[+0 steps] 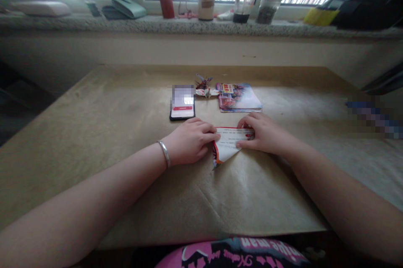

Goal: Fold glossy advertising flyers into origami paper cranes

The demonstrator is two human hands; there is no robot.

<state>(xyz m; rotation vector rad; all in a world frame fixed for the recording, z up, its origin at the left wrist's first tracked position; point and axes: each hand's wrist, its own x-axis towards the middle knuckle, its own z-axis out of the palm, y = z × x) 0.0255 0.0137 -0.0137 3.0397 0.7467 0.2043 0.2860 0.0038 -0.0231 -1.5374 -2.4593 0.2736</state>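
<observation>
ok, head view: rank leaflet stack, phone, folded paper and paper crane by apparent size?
1. leaflet stack
2. phone and folded paper: look alike; the paper is nearer and partly under the left hand and right hand, so unranked
3. paper crane, smallest

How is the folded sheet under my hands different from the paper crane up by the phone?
The folded sheet lies nearly flat, a mostly white triangle under the left hand and right hand. The paper crane stands finished, points raised, untouched. The folded sheet is nearer the body; the paper crane sits farther off, between phone and flyer stack. Both are printed paper.
</observation>
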